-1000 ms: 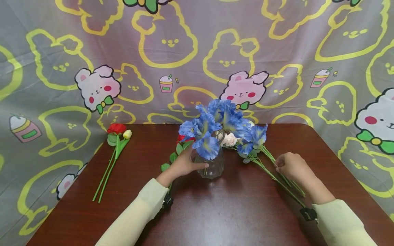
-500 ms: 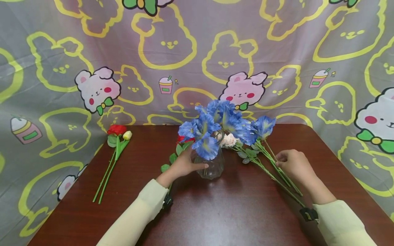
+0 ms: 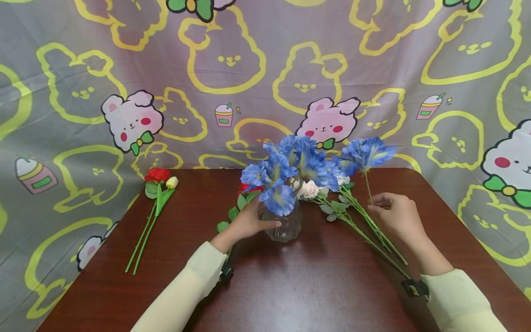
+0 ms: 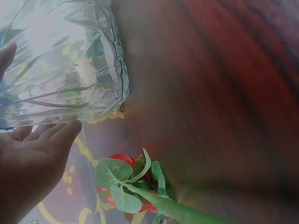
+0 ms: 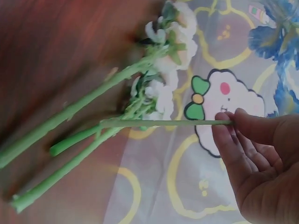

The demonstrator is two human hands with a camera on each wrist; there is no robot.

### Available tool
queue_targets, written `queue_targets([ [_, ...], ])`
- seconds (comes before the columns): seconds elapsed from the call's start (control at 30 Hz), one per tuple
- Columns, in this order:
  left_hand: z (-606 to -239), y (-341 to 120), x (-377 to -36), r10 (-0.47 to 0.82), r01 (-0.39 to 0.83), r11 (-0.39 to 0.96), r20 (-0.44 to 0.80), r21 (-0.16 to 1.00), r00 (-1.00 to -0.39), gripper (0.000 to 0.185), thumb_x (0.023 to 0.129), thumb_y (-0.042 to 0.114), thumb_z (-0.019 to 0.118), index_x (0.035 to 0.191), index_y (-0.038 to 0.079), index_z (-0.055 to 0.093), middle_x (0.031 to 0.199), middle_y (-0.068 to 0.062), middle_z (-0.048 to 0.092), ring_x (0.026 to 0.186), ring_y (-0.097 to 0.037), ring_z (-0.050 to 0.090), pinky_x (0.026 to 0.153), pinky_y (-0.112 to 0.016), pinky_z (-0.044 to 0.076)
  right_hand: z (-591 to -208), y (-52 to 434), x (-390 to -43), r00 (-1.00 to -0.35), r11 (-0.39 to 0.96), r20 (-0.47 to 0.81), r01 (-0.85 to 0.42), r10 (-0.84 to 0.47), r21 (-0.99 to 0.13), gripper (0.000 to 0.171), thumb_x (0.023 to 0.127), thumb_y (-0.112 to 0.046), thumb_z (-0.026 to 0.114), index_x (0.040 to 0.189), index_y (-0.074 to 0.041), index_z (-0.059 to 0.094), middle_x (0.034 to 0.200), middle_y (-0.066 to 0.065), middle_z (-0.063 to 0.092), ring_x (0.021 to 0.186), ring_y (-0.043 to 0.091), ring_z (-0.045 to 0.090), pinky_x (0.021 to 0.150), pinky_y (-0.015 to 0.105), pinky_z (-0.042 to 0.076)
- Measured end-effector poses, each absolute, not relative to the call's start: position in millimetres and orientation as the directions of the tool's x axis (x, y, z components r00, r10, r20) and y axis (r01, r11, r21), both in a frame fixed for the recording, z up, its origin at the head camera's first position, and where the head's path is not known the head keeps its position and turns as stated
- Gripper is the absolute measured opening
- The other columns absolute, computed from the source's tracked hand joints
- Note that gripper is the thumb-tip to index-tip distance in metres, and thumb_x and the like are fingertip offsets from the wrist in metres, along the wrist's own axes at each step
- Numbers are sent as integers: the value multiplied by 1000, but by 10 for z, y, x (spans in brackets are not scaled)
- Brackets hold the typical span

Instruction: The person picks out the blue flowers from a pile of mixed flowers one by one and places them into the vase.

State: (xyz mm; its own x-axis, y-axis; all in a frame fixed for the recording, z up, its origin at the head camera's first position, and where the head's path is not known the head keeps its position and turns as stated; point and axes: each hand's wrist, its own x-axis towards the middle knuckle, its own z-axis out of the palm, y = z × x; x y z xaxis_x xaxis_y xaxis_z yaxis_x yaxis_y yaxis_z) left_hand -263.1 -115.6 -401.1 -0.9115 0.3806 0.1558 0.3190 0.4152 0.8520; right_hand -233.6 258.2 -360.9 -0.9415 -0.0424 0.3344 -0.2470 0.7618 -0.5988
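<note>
My right hand [image 3: 396, 216] pinches the thin stem of a blue artificial iris [image 3: 367, 154] between thumb and fingertips. In the right wrist view that stem [image 5: 168, 122] runs out from the pinch toward the table. A clear glass vase [image 3: 286, 226] stands mid-table with several blue irises [image 3: 278, 175] in it. My left hand [image 3: 244, 221] holds the vase from its left side, thumb in front. Seen from the left wrist, the fingers lie along the glass wall and stems show inside.
White and pale pink flowers [image 3: 308, 189] lie right of the vase, their green stems [image 3: 373, 230] reaching below my right hand. A red rose [image 4: 124, 161] lies beside the left hand. Another red rose [image 3: 157, 174] and a yellow tulip [image 3: 172, 183] lie far left. A patterned curtain [image 3: 249, 69] hangs behind.
My right hand has lifted the blue iris up off the other stems, its bloom rising and shifting right, now upright. The left hand and vase have stayed in place.
</note>
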Motion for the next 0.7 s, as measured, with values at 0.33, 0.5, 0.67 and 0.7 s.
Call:
queue_targets([
  [0.33,-3993,-1147,-2625,383,317,423,149,849,-912,104,79,26,83,154,3,15,152,-18,31,132,-33,42,106,-41,38,-3360,2446,-2275,-901,697,432,-285,41,-658,21,91,-14,70,101,4,70,92,18,71,89,33,69,64,5,44],
  [0.5,-4003,-1142,-2636,393,342,393,180,853,-902,102,79,20,83,154,4,16,153,-18,31,132,-34,43,106,-40,38,-3232,2396,-2229,-892,685,447,-289,60,-669,22,91,-19,71,101,1,71,93,15,72,80,-5,63,66,6,46],
  [0.67,-4006,-1125,-2653,423,391,359,226,848,-878,97,79,14,83,153,5,21,152,-17,32,133,-32,41,106,-39,37,-3134,2327,-2171,-876,663,479,-329,50,-673,23,90,-22,72,101,-1,72,93,13,72,78,-15,57,70,6,46],
  [0.7,-4002,-1121,-2651,425,395,359,229,846,-876,96,79,14,82,153,4,21,152,-17,33,133,-32,41,106,-39,37,-3113,2310,-2157,-874,658,483,-336,48,-674,24,90,-22,72,102,-2,72,94,12,72,78,-15,58,71,6,46],
])
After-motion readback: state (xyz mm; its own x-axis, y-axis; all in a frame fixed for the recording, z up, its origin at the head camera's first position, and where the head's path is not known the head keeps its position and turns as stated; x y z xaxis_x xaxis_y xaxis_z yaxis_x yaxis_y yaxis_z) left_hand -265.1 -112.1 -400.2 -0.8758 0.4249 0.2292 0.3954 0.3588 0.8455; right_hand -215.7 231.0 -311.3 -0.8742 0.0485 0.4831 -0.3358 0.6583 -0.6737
